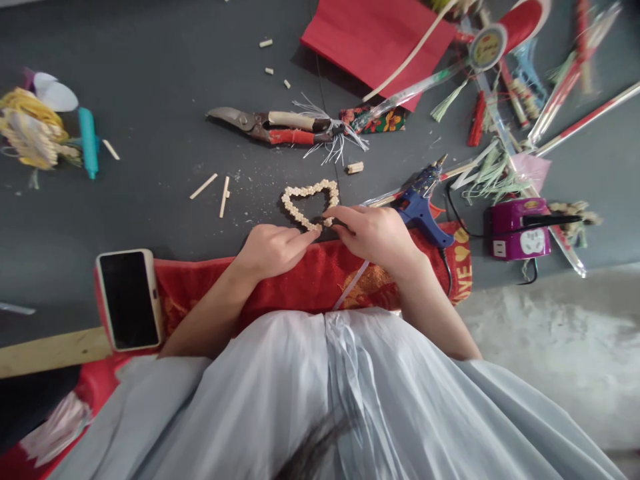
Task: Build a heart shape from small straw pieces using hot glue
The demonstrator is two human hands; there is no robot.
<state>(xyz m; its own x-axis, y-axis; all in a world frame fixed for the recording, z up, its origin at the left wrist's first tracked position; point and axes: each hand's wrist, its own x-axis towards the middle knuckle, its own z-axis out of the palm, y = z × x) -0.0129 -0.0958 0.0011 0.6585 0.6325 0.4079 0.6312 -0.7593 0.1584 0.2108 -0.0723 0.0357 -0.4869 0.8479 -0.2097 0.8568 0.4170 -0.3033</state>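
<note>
Left hand [275, 252] touches cream heart [327, 185], can't tell its finger grip; right hand [377, 237] pinches one end, so uneven pushing could warp it.

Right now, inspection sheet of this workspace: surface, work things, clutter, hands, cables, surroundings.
Surface: dark grey table, scattered pale offcuts; red cloth along near edge.
Work things: pale heart outline on the table; blue glue gun to its right.
Clutter: shears, loose sticks, red paper, thread spool; phone at left.
Hands: left hand touches the heart's near end, right hand its right side; grip unclear.
Cables: black cord at the gun's handle, another leading to the purple box.
Surroundings: pale floor at right; other people: nothing seen.
</note>
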